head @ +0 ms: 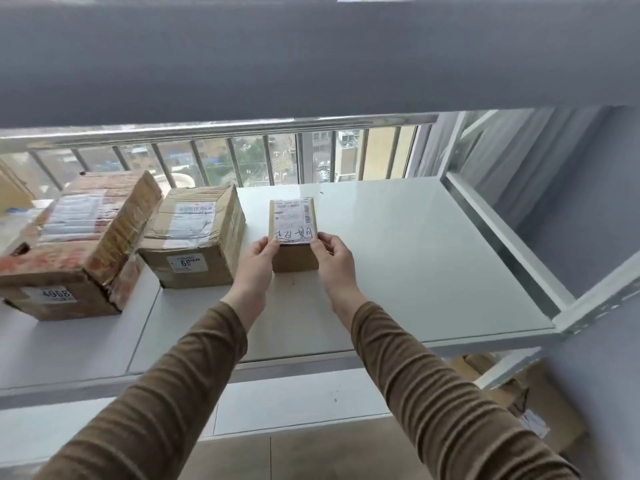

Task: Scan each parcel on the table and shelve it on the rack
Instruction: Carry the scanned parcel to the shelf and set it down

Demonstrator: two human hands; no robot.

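A small brown cardboard parcel (293, 220) with a white shipping label and handwriting on top sits on the white rack shelf (415, 258). My left hand (258, 259) grips its near left corner and my right hand (334, 254) grips its near right corner, thumbs on the label. Left of it stands a medium taped box (194, 237) with a number sticker on its front. Farther left is a larger worn box (79, 240) labelled 4068.
An upper grey shelf (311, 53) hangs overhead. Behind the shelf run a metal railing (221, 128) and a window. The rack's white frame post (512, 251) borders the right side. Lower shelves at bottom right hold more boxes (519, 396).
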